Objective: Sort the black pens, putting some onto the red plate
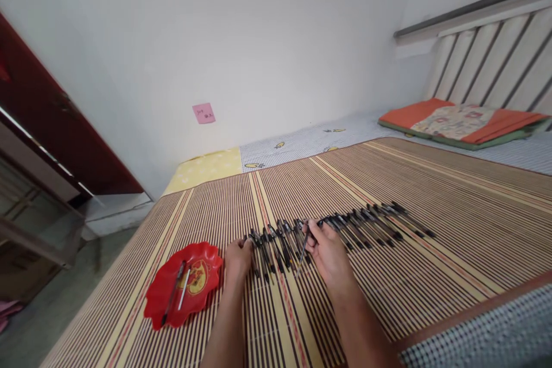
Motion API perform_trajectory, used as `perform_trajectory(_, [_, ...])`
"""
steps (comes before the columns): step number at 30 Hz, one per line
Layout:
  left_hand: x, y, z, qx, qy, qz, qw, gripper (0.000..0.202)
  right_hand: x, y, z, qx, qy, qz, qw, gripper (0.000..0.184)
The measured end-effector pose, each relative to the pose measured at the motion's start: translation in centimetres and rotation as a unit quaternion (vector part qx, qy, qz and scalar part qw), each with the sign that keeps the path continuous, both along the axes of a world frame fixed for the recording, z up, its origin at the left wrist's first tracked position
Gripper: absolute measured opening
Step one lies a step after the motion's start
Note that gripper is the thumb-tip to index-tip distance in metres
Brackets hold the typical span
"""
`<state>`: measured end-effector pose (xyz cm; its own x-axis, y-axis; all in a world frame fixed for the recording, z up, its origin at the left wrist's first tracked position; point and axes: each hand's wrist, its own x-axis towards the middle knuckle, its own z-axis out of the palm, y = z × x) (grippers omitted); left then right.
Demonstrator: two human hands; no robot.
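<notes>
A long row of black pens [282, 244] lies side by side on a striped bamboo mat [362, 310]. At the row's left end, my left hand [238, 260] is closed, with thumb and fingers on the end pen [255, 264]. My right hand [326, 250] pinches a thin dark pen [303, 250] between thumb and fingers, over the middle of the row. That pen is tilted, its lower end pointing toward me. Part of the row behind my right hand is hidden.
Left of my left hand sits a red scalloped plate [157, 290] holding a dark pen [173, 293] and a thin white stick [184, 288]. A folded orange and floral cloth [457, 121] lies at the far right, before a white radiator [487, 57]. A wall [276, 57] stands behind the bed.
</notes>
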<state>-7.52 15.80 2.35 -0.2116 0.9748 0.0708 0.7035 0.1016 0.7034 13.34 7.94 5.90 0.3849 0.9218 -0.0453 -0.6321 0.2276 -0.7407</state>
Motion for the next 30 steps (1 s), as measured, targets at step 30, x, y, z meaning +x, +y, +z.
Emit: perform_trajectory(30, [-0.5, -7.3, -0.3, 0.088, -0.327, 0.030, 0.940, 0.041, -4.1, 0.2, -2.1, -0.042, -0.314, 0.168, 0.934, 0.029])
